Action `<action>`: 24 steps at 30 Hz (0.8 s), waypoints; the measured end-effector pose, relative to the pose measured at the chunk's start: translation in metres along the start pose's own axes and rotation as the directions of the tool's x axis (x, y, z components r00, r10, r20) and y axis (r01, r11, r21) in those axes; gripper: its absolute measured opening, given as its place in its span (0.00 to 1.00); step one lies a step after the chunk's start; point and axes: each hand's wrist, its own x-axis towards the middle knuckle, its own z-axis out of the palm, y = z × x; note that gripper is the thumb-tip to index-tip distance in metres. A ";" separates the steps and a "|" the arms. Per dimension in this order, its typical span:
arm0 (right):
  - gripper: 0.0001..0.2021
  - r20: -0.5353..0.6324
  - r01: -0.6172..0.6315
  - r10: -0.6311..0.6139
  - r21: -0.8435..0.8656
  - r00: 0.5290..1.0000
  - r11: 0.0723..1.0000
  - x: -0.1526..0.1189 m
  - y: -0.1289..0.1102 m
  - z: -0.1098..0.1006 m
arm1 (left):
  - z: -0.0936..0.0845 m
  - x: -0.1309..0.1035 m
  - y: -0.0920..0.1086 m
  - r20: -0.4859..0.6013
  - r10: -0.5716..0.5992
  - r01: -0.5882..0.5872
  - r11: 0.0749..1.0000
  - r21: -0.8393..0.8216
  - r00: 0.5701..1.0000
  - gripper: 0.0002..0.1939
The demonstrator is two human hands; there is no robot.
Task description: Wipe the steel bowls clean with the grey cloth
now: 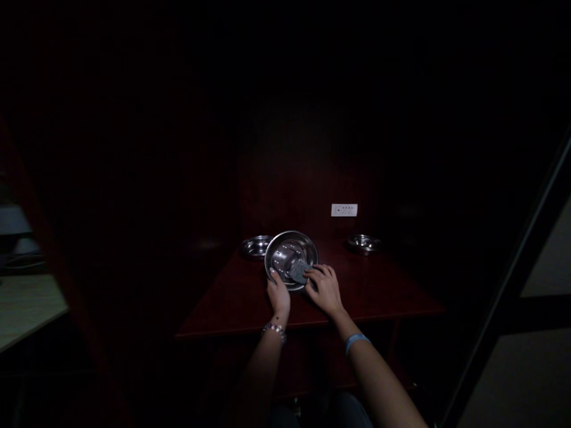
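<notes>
head cam: tilted steel bowl (284,257) faces the wearer, grey pad (298,271) against its inner lower right
left hand (279,294) grips the lower-left rim, thumb inside; right hand (325,290) pinches the pad. bowl's round, so no long axis; open inside up-left of the pad. red table (379,288) has room rightward, second bowl (256,246) close behind left, third bowl (364,243) well off right.

Dark red tabletop (388,291), smooth and faintly glossy, with a straight near edge. On it, toward the far left, a shiny metal bowl (256,246); toward the far right, a shallow metal dish (364,243).
</notes>
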 end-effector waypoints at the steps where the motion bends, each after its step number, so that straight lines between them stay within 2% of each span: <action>1: 0.12 -0.007 -0.007 0.007 -0.021 1.000 1.000 0.000 0.000 0.000 | 0.000 0.000 0.000 -0.003 -0.001 0.001 1.000 -0.001 1.000 0.30; 8: 0.11 -0.030 -0.112 0.108 -0.173 0.994 0.979 -0.002 -0.001 -0.004 | -0.002 -0.002 0.006 -0.020 -0.037 0.036 0.999 -0.032 0.999 0.29; 13: 0.12 0.053 -0.156 0.173 -0.230 0.984 0.961 -0.001 0.002 -0.003 | -0.005 -0.004 0.012 0.007 -0.063 0.063 0.998 -0.017 0.998 0.30; 20: 0.10 0.106 -0.224 0.220 0.028 0.970 0.974 -0.002 0.004 0.001 | -0.005 -0.007 0.015 0.069 -0.040 0.046 0.995 -0.091 0.997 0.28; 24: 0.10 0.090 -0.263 0.257 0.065 0.962 0.963 -0.003 0.003 -0.001 | -0.005 -0.009 0.017 0.085 -0.031 0.043 0.988 -0.145 0.996 0.28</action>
